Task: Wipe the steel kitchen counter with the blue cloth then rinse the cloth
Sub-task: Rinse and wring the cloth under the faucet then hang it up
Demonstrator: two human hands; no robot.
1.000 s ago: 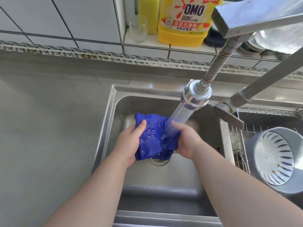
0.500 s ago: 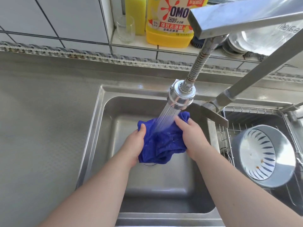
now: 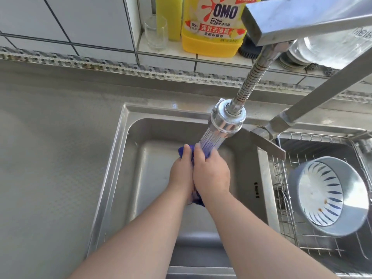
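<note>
Both hands (image 3: 199, 174) squeezing wet blue cloth (image 3: 182, 151), ribbed steel faucet (image 3: 227, 117) spraying

cloth (image 3: 182, 152) in sink (image 3: 120, 158) | bowl (image 3: 330, 194) right, in rack (image 3: 281, 208) | counter (image 3: 50, 158) left

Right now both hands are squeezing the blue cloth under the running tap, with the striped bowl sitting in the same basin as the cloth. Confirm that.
Wrong on one point. The striped bowl lies on its side in the wire rack to the right, not in the basin. The head view shows it. The rest stands: left hand and right hand squeeze the blue cloth under the running tap.
</note>
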